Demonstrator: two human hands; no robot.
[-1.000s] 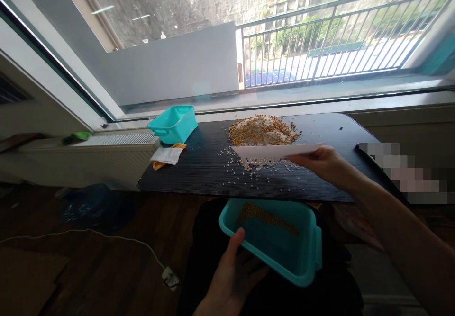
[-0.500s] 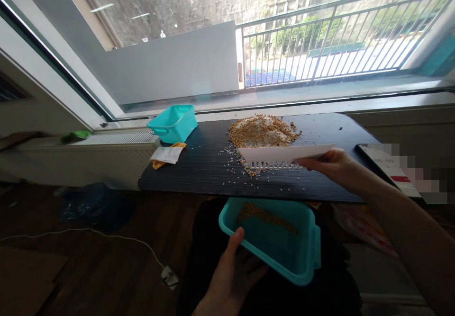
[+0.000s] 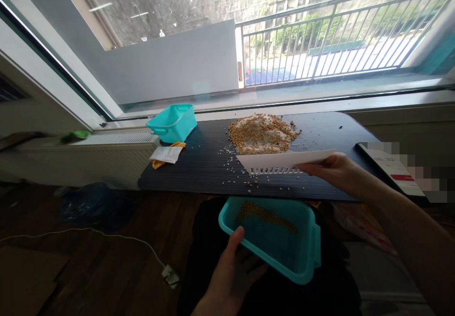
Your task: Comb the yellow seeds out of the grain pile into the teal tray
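My right hand (image 3: 329, 167) grips a white card with a row of slots (image 3: 280, 159) by its right end. The card stands on edge over the dark tabletop (image 3: 199, 174), at the near side of a pile of soybeans mixed with white rice (image 3: 261, 131). A few beans and rice grains lie scattered in front of it. Below the table edge, my left hand (image 3: 231, 268) holds the near-left rim of a turquoise plastic bin (image 3: 284, 254), thumb over the rim and fingers underneath. Soybeans (image 3: 266, 215) lie along the far side of the bin's floor.
A second turquoise bin (image 3: 174, 122) stands at the table's back left, near a folded white and yellow cloth (image 3: 167, 155). A dark-edged board or calendar (image 3: 394, 174), partly blurred, lies at the right. A power strip (image 3: 170, 275) with a white cord is on the floor.
My right hand has drawn the slotted card slightly toward me, widening the visible near edge of the pile. A few beans now sit loose in front of the card. My left hand and bin stay put.
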